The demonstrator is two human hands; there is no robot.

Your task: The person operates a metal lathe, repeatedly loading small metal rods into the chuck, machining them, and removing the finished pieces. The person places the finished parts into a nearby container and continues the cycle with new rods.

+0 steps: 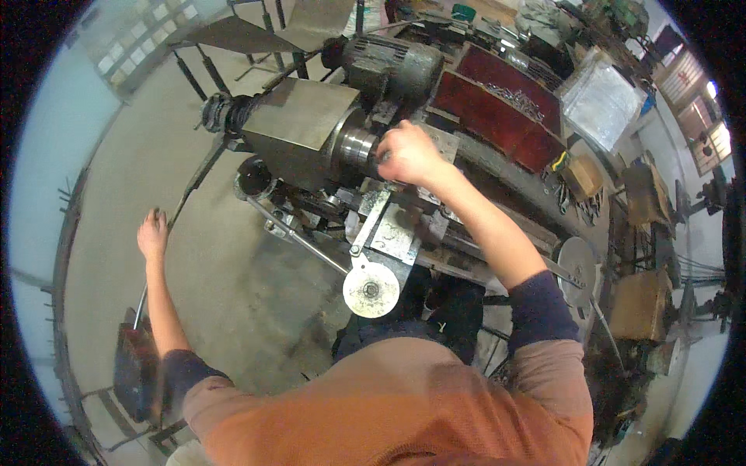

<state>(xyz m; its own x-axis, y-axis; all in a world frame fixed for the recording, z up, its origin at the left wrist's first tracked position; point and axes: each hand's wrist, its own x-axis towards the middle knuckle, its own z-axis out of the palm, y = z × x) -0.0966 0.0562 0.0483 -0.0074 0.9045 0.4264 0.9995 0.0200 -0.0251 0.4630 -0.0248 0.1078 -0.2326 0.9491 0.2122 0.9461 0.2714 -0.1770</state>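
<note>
My right hand (409, 154) is closed at the front of the lathe's spindle nose (357, 146), its fingers bunched against the bright metal ring. Whatever they pinch is hidden behind the knuckles. Far out to the left, my left hand (153, 231) has curled fingers around a long dark lever (199, 172) that slants down from the back of the headstock (291, 116). Below my right hand lies the cross slide (395, 233), with a flat metal arm and a round pale handwheel (371, 290) at its near end.
Behind the headstock sits a motor (392, 66). A dark red tray (497, 109) with small metal parts stands beyond the bed, beside a plastic-wrapped bundle (602, 99). Another handwheel (576, 272) is at the right. A red box (134, 365) stands at lower left.
</note>
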